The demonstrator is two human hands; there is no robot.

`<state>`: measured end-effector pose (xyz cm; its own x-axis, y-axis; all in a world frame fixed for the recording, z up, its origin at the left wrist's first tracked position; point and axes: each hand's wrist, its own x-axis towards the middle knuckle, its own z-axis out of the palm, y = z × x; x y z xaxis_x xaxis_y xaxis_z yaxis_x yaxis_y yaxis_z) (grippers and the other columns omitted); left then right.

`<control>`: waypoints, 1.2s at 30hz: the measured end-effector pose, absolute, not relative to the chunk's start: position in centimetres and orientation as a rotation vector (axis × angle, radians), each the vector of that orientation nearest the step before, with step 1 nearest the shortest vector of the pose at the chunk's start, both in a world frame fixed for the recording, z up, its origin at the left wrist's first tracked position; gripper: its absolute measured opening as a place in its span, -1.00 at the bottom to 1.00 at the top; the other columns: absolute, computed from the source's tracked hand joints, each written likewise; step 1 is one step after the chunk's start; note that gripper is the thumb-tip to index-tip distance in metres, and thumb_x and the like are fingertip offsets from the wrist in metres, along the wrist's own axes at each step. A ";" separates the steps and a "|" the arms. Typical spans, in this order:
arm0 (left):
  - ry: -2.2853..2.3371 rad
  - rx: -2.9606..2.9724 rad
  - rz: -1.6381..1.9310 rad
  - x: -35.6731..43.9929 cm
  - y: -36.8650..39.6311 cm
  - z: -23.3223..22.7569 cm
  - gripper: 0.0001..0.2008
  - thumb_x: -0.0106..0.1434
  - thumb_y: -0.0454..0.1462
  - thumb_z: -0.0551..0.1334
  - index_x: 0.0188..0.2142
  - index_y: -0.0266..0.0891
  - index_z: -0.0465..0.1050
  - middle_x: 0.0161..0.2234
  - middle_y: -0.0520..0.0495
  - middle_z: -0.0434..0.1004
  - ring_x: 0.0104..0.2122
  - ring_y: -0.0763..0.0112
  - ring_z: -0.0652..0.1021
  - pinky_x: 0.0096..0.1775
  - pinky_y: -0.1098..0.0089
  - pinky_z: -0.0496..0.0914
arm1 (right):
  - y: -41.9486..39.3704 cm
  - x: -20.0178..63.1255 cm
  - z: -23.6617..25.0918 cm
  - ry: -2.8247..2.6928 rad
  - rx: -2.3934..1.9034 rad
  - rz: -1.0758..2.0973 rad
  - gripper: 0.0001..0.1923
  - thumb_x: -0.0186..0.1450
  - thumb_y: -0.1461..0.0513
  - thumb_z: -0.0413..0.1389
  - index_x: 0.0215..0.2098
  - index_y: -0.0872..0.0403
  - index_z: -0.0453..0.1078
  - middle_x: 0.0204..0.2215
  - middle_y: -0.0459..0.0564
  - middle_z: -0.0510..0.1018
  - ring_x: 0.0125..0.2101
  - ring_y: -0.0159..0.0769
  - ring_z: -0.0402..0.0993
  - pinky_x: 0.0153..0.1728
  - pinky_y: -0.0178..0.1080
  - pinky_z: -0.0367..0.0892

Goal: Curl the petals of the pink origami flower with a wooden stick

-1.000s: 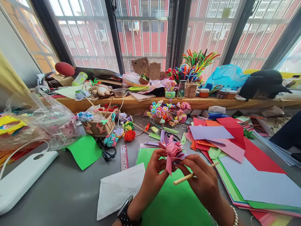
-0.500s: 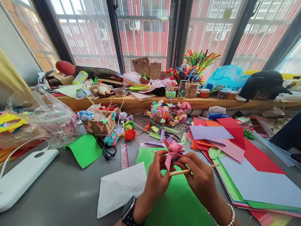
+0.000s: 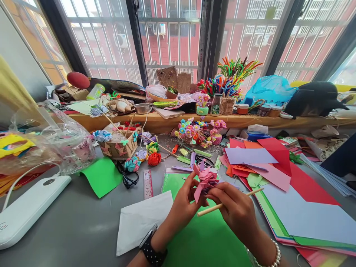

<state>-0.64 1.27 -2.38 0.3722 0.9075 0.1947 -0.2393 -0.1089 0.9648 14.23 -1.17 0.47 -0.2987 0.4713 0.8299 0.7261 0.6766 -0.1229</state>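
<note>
A pink folded-paper flower (image 3: pixel 206 178) is held up over a green sheet (image 3: pixel 207 241) in front of me. My left hand (image 3: pixel 185 198) grips the flower from its left side, fingers curled around its base. With thumb and fingertips my right hand (image 3: pixel 235 204) pinches the flower's lower right edge, where a dark purple piece shows. A thin wooden stick (image 3: pixel 210 210) is tucked in the same right hand, slanting across under the fingers, its pointed end out to the right. The inner fingertips of both hands are partly hidden behind the flower.
A white paper packet (image 3: pixel 144 220) lies left of the green sheet, near a pink ruler (image 3: pixel 148 184). Stacked coloured paper (image 3: pixel 308 215) covers the right side. Finished paper flowers (image 3: pixel 154 159) and a cardboard basket (image 3: pixel 119 147) stand back left. A white power bank (image 3: pixel 33 211) sits far left.
The stick's blunt end has dipped slightly and its tilt is steeper. My left wrist has turned, and the flower has shifted a little in my fingers. The view has moved slightly.
</note>
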 end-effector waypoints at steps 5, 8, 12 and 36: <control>0.712 1.340 1.129 -0.5 0.9 -1.9 -0.50 0.11 -0.24 0.21 0.06 -0.13 0.17 -0.38 0.03 0.27 -0.47 0.46 0.46 -0.37 0.38 0.43 | -1.1 14.4 0.6 -1.957 -0.936 -0.375 -0.80 0.29 0.30 -0.02 -0.42 0.15 0.41 -0.57 -0.01 0.46 -0.56 -0.39 0.38 -0.55 -0.38 0.26; 0.730 1.376 1.123 -0.5 0.8 -1.5 -0.50 0.11 -0.27 0.19 0.06 -0.17 0.16 -0.39 0.02 0.27 -0.46 0.46 0.45 -0.37 0.38 0.43 | -1.0 14.4 0.5 -1.947 -0.918 -0.384 -0.81 0.29 0.31 -0.02 -0.41 0.14 0.40 -0.55 -0.02 0.47 -0.54 -0.39 0.38 -0.53 -0.38 0.26; 0.765 1.415 1.144 -0.4 1.0 -1.9 -0.39 0.07 -0.30 0.23 0.10 -0.13 0.05 -0.26 -0.03 0.27 -0.37 0.44 0.46 -0.27 0.34 0.43 | -0.9 14.5 0.5 -1.960 -0.913 -0.379 -0.80 0.27 0.38 -0.04 -0.41 0.13 0.39 -0.54 -0.02 0.47 -0.52 -0.39 0.39 -0.52 -0.39 0.24; 0.614 1.297 0.994 -1.0 1.9 -1.8 -0.44 0.02 -0.29 0.31 0.00 -0.13 0.14 -0.14 -0.12 0.41 -0.29 0.36 0.50 -0.27 0.43 0.38 | -0.7 14.0 -0.1 -1.997 -0.900 -0.269 -0.81 0.24 0.40 -0.05 -0.43 0.09 0.35 -0.51 -0.03 0.50 -0.50 -0.38 0.42 -0.51 -0.39 0.29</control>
<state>-0.99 1.92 -1.79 0.4738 0.8677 0.1504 -0.2540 -0.0288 0.9668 13.98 -0.73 -0.11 -0.3285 0.4904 0.8073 0.6865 0.7110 -0.1525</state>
